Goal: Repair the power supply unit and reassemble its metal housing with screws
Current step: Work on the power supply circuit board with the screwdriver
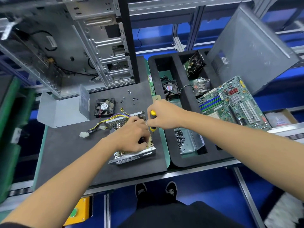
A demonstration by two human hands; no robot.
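The open power supply unit point(131, 157) lies on the black mat, its perforated metal housing without a lid and its yellow and purple cables point(105, 120) trailing to the left. My left hand point(133, 135) reaches into the housing, fingers curled down on the board inside. My right hand point(162, 115) grips a yellow and black screwdriver point(153, 120) held upright, its tip down at the board's right edge. The grey housing cover point(64, 111) lies at the back left. A black fan point(105, 107) and several loose screws point(131, 97) lie behind the unit.
An open PC case point(92, 46) stands at the back. To the right, a black foam tray point(181, 160) holds a screw bin point(182, 140), another fan point(170, 88) and a heatsink point(201, 85). A motherboard point(233, 102) and a side panel point(250, 50) lie at the far right.
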